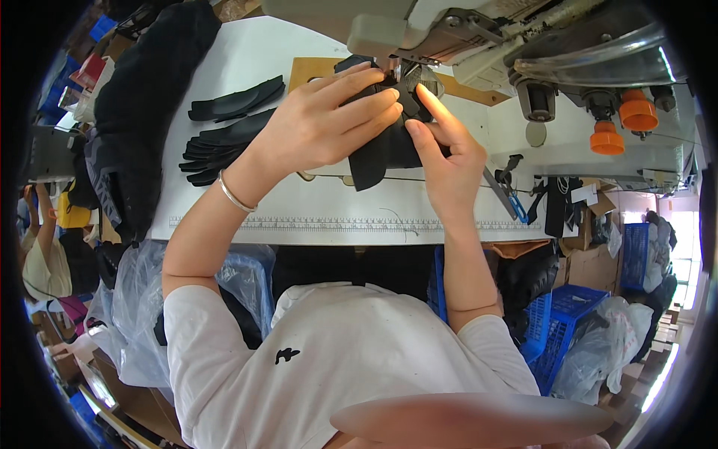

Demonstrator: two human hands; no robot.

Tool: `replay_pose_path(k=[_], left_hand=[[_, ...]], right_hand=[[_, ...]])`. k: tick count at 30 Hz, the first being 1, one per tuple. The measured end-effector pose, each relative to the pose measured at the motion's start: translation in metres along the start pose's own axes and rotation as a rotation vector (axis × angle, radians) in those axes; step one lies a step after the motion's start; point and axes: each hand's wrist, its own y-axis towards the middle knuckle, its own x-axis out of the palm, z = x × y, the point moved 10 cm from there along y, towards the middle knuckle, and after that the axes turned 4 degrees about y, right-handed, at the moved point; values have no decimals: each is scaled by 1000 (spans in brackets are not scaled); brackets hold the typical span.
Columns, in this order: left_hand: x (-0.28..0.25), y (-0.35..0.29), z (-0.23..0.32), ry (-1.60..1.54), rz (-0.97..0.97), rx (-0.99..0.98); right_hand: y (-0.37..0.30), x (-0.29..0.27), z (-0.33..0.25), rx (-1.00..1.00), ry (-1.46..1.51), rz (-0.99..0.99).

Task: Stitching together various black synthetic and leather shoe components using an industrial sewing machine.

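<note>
A black fabric piece (pixel 371 159) lies under the needle area of a sewing machine (pixel 419 37), its lower end hanging toward me. My left hand (pixel 318 123) comes in from the left, fingers bent over the fabric's upper part and gripping it close to the presser foot. From the right, my right hand (pixel 451 146) has thumb and index finger on the fabric's other side, pinching around its edge. The fingertips of both hands are near the needle, which is partly hidden. Stacked black curved fabric pieces (pixel 217 146) lie left of my left forearm.
A large black padded garment (pixel 153 105) covers the table's left side. A printed ruler (pixel 329 224) runs along the front edge. Blue-handled scissors (pixel 516 206) lie at right, below orange knobs (pixel 638 111). Blue crates (pixel 565 318) and plastic bags stand below; another person is at far left.
</note>
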Motion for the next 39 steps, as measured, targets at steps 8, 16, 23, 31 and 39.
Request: replay_pose_path(k=[8,16,23,31,39], left_hand=[[-1,0,-4,-35,-14,6],[1,-4,-8,-86,36,-8],[2,-4,-13,-105,12,-15],[3,-5,-14,-112,3,-16],[4,-10,-28,-232,-95,-107]], right_hand=[[-2,2,-2,51,27,60],[-2,4,1,71,36,85],[-1,3,1,85,22,91],[-3,5,0,96,49,117],[-3,9,2,99,107,117]])
